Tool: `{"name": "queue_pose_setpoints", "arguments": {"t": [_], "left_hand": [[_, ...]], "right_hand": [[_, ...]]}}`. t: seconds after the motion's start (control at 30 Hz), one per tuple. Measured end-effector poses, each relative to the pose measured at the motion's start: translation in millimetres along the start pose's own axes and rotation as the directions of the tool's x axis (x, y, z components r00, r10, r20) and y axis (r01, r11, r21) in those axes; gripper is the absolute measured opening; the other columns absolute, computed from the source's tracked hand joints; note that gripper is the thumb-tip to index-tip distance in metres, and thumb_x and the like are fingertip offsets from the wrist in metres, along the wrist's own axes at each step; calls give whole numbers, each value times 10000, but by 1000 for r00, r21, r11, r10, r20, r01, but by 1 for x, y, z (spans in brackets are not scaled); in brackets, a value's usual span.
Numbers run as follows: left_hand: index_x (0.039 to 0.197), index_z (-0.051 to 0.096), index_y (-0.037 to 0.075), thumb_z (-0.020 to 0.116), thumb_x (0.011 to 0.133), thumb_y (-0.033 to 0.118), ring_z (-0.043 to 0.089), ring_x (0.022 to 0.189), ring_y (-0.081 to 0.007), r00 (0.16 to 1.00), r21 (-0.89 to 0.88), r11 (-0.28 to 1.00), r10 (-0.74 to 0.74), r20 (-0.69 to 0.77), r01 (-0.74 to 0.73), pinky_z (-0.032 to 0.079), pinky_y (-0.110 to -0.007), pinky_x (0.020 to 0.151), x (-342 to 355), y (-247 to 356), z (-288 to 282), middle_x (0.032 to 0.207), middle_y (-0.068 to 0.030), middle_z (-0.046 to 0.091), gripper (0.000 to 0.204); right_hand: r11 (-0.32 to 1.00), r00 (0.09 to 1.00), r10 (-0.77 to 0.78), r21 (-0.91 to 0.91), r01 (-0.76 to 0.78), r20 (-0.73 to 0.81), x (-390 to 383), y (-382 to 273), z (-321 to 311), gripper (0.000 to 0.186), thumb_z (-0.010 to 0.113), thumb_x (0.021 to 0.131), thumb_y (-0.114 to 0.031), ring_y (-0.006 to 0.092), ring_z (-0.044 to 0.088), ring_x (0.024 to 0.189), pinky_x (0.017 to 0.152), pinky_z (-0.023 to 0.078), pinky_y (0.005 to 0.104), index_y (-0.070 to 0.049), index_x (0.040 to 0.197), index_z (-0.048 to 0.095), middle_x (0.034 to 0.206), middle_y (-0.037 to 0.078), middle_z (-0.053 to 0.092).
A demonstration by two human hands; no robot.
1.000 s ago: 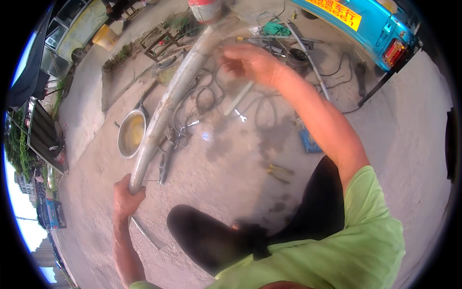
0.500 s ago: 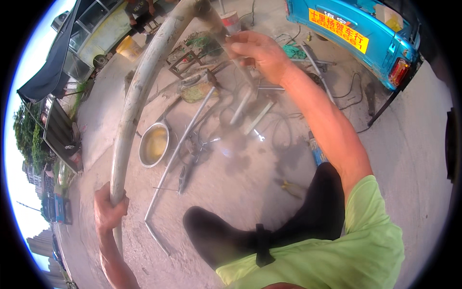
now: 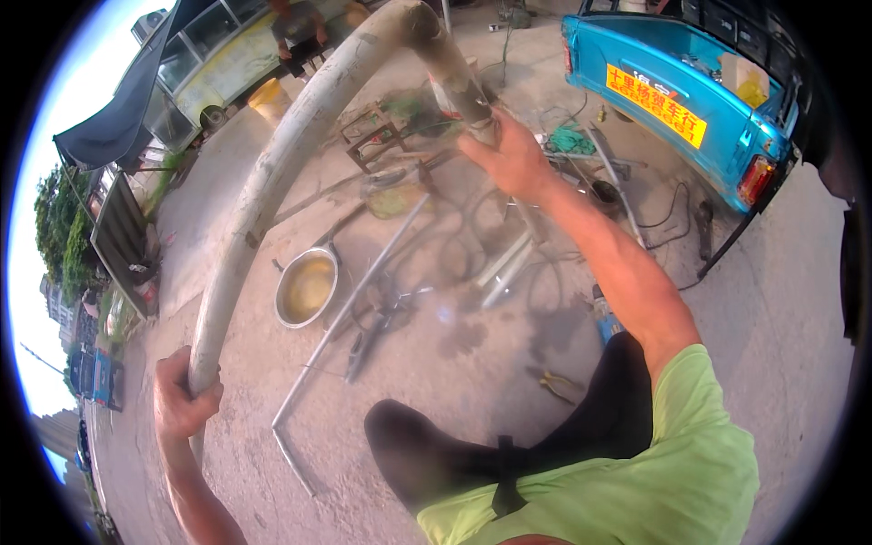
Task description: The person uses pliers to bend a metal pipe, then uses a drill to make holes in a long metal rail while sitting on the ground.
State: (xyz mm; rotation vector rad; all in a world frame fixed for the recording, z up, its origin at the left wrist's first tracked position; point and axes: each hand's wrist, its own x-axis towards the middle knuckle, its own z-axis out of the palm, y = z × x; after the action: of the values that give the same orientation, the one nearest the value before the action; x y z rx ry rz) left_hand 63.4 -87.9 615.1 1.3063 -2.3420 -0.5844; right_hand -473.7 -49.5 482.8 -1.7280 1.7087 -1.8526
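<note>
A large, pale, scuffed pipe (image 3: 272, 173) with a bend at its top rises in front of me. Around its lower left part my left hand (image 3: 188, 392) is closed, thumb across the front. Past the bend, the pipe's short, darker leg slants down to my right hand (image 3: 513, 156). That hand is wrapped around the leg's end, its fingers partly hidden behind it. A thinner rod or pipe extends below the right hand, and I cannot tell whether it joins the held one.
On the concrete lie a metal basin (image 3: 306, 288) of yellowish liquid, a long thin bent pipe (image 3: 350, 304), pliers (image 3: 556, 385) and short metal lengths (image 3: 509, 271). A teal truck bed (image 3: 672, 100) stands far right. A yellow bucket (image 3: 270, 100) and a seated person (image 3: 297, 32) are at the back.
The whole view has shifted slightly. My right hand has gone lower along the pipe's short leg and now wraps its end. The pipe's lower left end has swung a little outward with my left hand.
</note>
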Motion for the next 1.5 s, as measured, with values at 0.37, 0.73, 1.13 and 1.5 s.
{"name": "queue_pose_setpoints", "arguments": {"t": [0.37, 0.73, 1.13, 1.5], "left_hand": [[872, 634, -8, 744, 730, 119, 557, 609, -122, 969, 96, 975, -185, -164, 203, 465, -335, 563, -9, -17, 19, 674, -33, 572, 220], [1055, 644, -20, 784, 795, 158, 609, 596, -131, 963, 27, 985, -159, -217, 168, 511, -323, 548, 24, 67, 42, 719, -65, 620, 345], [1152, 663, -10, 759, 817, 193, 651, 652, -162, 941, 29, 974, -211, -266, 226, 526, -340, 592, 7, -28, 31, 838, -81, 685, 403], [1116, 661, -21, 765, 817, 194, 615, 629, -131, 905, -73, 960, -279, -321, 270, 509, -317, 543, 17, -31, 35, 807, -64, 656, 383]], "right_hand": [[999, 996, 38, -31, -36, 76, 3, -3, 38, 574, 749, 890, -355, 319, 654, 1176, 1017, 481, 415, 19, 1305, 617, 1248, 226, 688], [992, 953, -115, -10, 123, 279, -15, -42, 103, 561, 764, 890, -421, 404, 676, 1035, 897, 528, 461, -10, 1245, 622, 1092, 221, 702], [863, 845, 498, -13, -506, 192, -226, 65, 66, 290, 737, 875, -156, 245, 676, 922, 841, 539, 352, -44, 1134, 670, 1047, 105, 700], [-584, -570, 811, 247, -773, 134, -531, 307, 56, 702, 602, 903, -748, 295, 619, 650, 605, 552, 429, -48, 949, 607, 811, 88, 645]]}}
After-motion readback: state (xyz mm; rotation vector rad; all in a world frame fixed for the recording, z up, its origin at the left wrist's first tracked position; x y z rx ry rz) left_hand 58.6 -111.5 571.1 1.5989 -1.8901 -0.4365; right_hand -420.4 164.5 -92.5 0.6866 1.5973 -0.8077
